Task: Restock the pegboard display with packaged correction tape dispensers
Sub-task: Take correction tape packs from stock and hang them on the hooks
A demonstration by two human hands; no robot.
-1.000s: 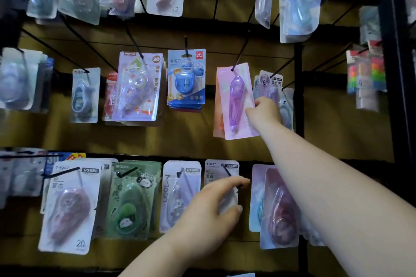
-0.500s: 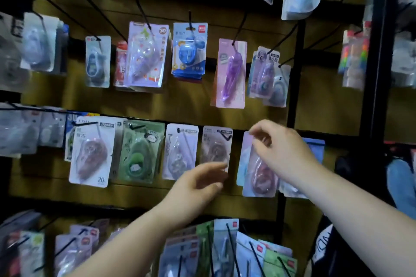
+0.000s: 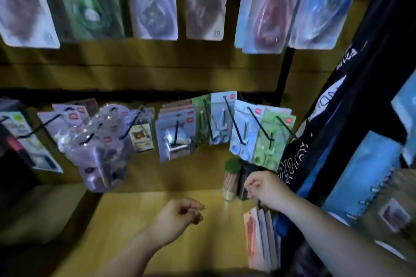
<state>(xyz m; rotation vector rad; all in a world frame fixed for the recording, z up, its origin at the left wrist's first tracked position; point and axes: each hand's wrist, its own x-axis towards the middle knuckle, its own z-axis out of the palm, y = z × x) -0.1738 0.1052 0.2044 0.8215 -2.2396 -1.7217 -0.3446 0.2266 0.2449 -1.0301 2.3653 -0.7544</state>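
Packaged correction tape dispensers hang in a blurred row along the top, among them a green pack and a pink pack. A lower row of smaller packs hangs on black hooks. My left hand hovers over the wooden shelf, fingers curled in with nothing in them. My right hand is farther right, fingers curled and pinched together, nothing visible in them. It sits just above a stack of upright packs at the shelf's right side.
A small cylinder with a green lid stands on the shelf just left of my right hand. A black upright post and dark printed fabric border the right. Spiral notebooks fill the far right.
The view has dropped from the upper pegboard rows to the shelf below. Both hands came down off the hanging packs and now hover low over the shelf.
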